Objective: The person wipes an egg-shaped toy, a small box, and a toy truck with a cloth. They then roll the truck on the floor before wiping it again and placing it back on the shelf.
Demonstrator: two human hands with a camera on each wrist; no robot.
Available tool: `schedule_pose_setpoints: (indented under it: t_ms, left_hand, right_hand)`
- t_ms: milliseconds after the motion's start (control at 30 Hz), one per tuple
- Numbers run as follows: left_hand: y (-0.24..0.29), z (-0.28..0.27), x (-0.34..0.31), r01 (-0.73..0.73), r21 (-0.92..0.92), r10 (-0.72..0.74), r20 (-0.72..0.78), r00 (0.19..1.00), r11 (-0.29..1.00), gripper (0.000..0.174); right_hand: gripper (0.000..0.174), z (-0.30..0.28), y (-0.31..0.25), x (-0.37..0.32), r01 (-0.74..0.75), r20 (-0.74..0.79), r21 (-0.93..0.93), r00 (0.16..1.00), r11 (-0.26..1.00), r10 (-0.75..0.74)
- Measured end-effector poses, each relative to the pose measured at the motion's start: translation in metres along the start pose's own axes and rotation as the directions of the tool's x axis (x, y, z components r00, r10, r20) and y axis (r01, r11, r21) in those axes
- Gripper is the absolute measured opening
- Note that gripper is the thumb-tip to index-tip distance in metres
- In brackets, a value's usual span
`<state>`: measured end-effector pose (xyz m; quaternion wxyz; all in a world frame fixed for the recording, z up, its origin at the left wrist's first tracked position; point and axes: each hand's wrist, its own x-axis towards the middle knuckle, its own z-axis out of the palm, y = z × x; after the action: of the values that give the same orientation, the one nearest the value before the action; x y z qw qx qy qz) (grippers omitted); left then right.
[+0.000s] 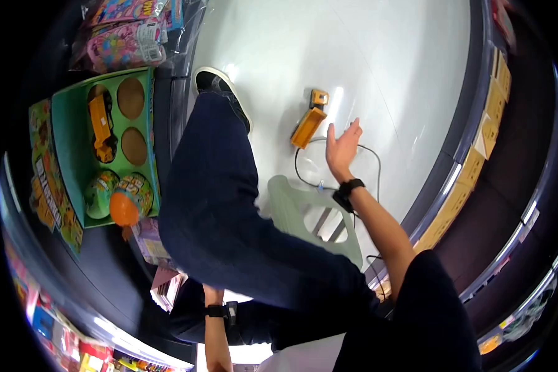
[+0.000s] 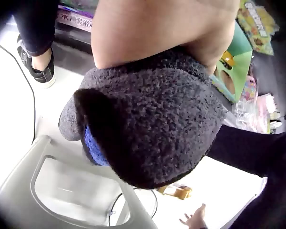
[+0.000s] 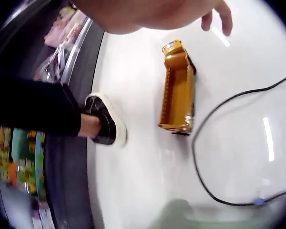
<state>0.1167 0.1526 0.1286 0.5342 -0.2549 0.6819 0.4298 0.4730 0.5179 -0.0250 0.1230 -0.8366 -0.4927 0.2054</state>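
One yellow-orange toy dump truck (image 1: 309, 127) stands upright on the pale floor (image 1: 415, 80), and in the head view we see it just beside the person's right grip (image 1: 344, 149), to the left of it and slightly ahead, with its cab at the far end and the top of its bed facing up. A narrow strip of floor shows between the two, so we count them as apart; the right grip is loose, its fingers extended and spread, holding nothing. In the right wrist view the cab end lies nearer that hand than the bed does. Close to the truck's rear, a black cable (image 1: 379, 162) loops over the floor beside a grey-green stool (image 1: 285, 208). To the truck's left we find a dark shoe (image 1: 220, 87) with a pale sole. The left grip (image 2: 157, 31) lies against a fuzzy grey item (image 2: 167, 119) with a blue patch; its fingers are hidden, and we cannot tell whether they close on it. Further left, a green box (image 1: 74, 155) with round cut-outs holds a yellow toy vehicle (image 1: 99, 124), near pink packages (image 1: 124, 46) in clear plastic. Well to the right, cardboard boxes (image 1: 471, 167) line a dark shelf (image 1: 508, 186).
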Motion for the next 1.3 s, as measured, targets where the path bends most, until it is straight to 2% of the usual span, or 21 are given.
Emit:
schedule_pose_setpoints:
  t_ms: [33, 100, 133, 200, 300, 333, 367, 400, 433, 500, 533, 567, 633, 667, 700, 767, 867, 1000, 1100, 1233, 1300]
  left_hand:
    - [0.002, 0.008, -0.001, -0.024, -0.037, 0.025, 0.041, 0.999, 0.999, 0.052]
    - [0.006, 0.024, -0.010, -0.067, -0.097, 0.075, 0.084, 0.994, 0.993, 0.053]
    - [0.010, 0.040, -0.020, -0.123, -0.074, 0.126, 0.049, 0.991, 0.990, 0.050]
    - [0.007, 0.029, -0.011, -0.162, -0.072, 0.166, 0.059, 0.984, 0.984, 0.044]
    - [0.003, 0.010, -0.008, -0.173, -0.063, 0.176, 0.044, 0.983, 0.983, 0.041]
    - [0.003, 0.010, -0.008, -0.157, -0.069, 0.160, 0.037, 0.986, 0.985, 0.041]
    - [0.003, 0.010, -0.008, -0.142, -0.078, 0.145, 0.030, 0.989, 0.987, 0.041]
    - [0.002, 0.013, -0.009, -0.141, -0.089, 0.144, 0.028, 0.989, 0.986, 0.041]
    - [0.001, 0.016, -0.010, -0.140, -0.099, 0.143, 0.026, 0.989, 0.985, 0.041]
    - [-0.001, 0.019, -0.012, -0.129, -0.110, 0.131, 0.015, 0.991, 0.986, 0.042]
    - [-0.003, 0.011, -0.010, -0.111, -0.114, 0.115, 0.032, 0.993, 0.987, 0.042]
    - [-0.004, 0.011, -0.010, -0.100, -0.133, 0.103, 0.019, 0.995, 0.986, 0.043]
    - [-0.005, 0.012, -0.011, -0.071, -0.165, 0.071, -0.006, 0.997, 0.984, 0.044]
    - [-0.004, 0.010, -0.011, -0.066, -0.159, 0.067, 0.001, 0.998, 0.985, 0.046]
    - [-0.003, 0.011, -0.009, -0.062, -0.155, 0.064, 0.011, 0.998, 0.986, 0.049]
    - [-0.006, 0.014, 0.000, -0.045, -0.118, 0.047, 0.019, 0.999, 0.992, 0.054]
    - [-0.020, -0.022, 0.026, -0.019, -0.024, 0.019, 0.020, 1.000, 1.000, 0.064]
    - [-0.026, -0.017, 0.029, 0.060, -0.134, -0.066, -0.037, 0.997, 0.989, 0.062]
    - [-0.031, -0.025, 0.031, 0.084, -0.036, -0.085, -0.028, 0.996, 0.996, 0.061]
    - [-0.033, -0.030, 0.035, 0.070, 0.101, -0.069, -0.014, 0.998, 0.992, 0.060]
    - [-0.036, -0.031, 0.036, 0.061, 0.105, -0.061, -0.004, 0.998, 0.993, 0.059]
  right_hand:
    - [0.070, -0.017, 0.016, -0.014, 0.064, 0.045, -0.027, 0.997, 0.998, -0.063]
    - [0.058, -0.029, 0.051, -0.031, 0.027, 0.227, -0.131, 0.974, 0.991, 0.004]
    - [0.056, -0.029, 0.062, -0.037, 0.040, 0.247, -0.125, 0.969, 0.991, -0.008]
    - [0.053, -0.025, 0.076, -0.049, 0.073, 0.295, -0.115, 0.955, 0.991, -0.036]
    - [0.058, -0.008, 0.066, -0.060, -0.101, 0.518, -0.170, 0.837, 0.980, 0.176]
    - [0.067, 0.015, 0.075, -0.068, -0.100, 0.506, -0.120, 0.850, 0.988, 0.147]
    - [0.080, 0.027, 0.064, -0.067, -0.426, 0.687, -0.062, 0.637, 0.903, 0.348]
    - [0.092, 0.053, 0.064, -0.074, -0.550, 0.687, -0.053, 0.586, 0.833, 0.430]
    - [0.101, 0.047, 0.036, -0.078, -0.673, 0.739, 0.007, 0.502, 0.739, 0.450]
    - [0.096, 0.104, 0.040, -0.080, -0.706, 0.685, 0.031, 0.530, 0.707, 0.500]
    - [0.097, 0.155, 0.060, -0.083, -0.695, 0.537, 0.096, 0.639, 0.713, 0.551]
    - [0.087, 0.150, 0.042, -0.084, -0.709, 0.434, 0.191, 0.682, 0.679, 0.589]
    - [0.079, 0.140, 0.012, -0.073, -0.728, 0.333, 0.206, 0.681, 0.654, 0.652]
    - [0.078, 0.126, -0.006, -0.065, -0.698, 0.276, 0.142, 0.708, 0.701, 0.649]
    - [0.071, 0.122, -0.008, -0.053, -0.608, 0.261, 0.149, 0.785, 0.780, 0.562]
    - [0.063, 0.104, -0.030, -0.015, -0.492, 0.211, 0.157, 0.864, 0.856, 0.458]
    - [0.053, 0.092, -0.049, 0.053, -0.164, 0.060, -0.022, 0.984, 0.986, 0.166]
    - [0.042, 0.089, -0.049, 0.114, 0.080, 0.026, -0.065, 0.997, 0.995, -0.079]
    - [0.041, 0.094, -0.042, 0.109, 0.104, 0.030, -0.071, 0.994, 0.992, -0.102]
    - [0.042, 0.090, -0.026, 0.069, -0.001, 0.053, -0.013, 0.999, 1.000, 0.002]
    - [0.044, 0.088, -0.011, 0.050, 0.021, 0.050, 0.033, 0.998, 0.999, -0.023]
